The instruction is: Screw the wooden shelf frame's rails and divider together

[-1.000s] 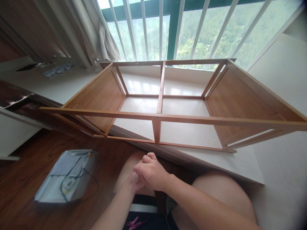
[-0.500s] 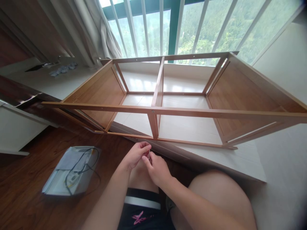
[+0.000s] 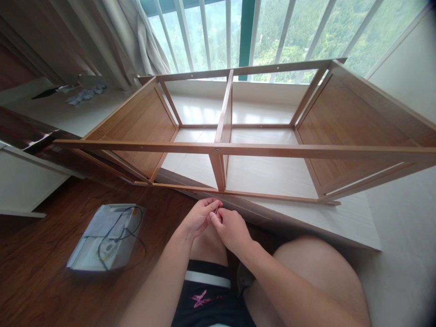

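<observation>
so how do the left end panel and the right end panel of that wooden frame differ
The left end panel looks smaller and shows nearly all of its inner face; the right end panel looks larger and runs out toward the picture's right edge. The left one ends beside the dark wooden floor, the right one over the pale platform. Both are the same brown wood grain, joined by the front rail.

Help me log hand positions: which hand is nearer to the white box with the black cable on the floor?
Left. The left hand is the one toward the white box, though apart from it. The right hand sits just beyond, fingertips meeting the left's below the wooden frame.
</observation>
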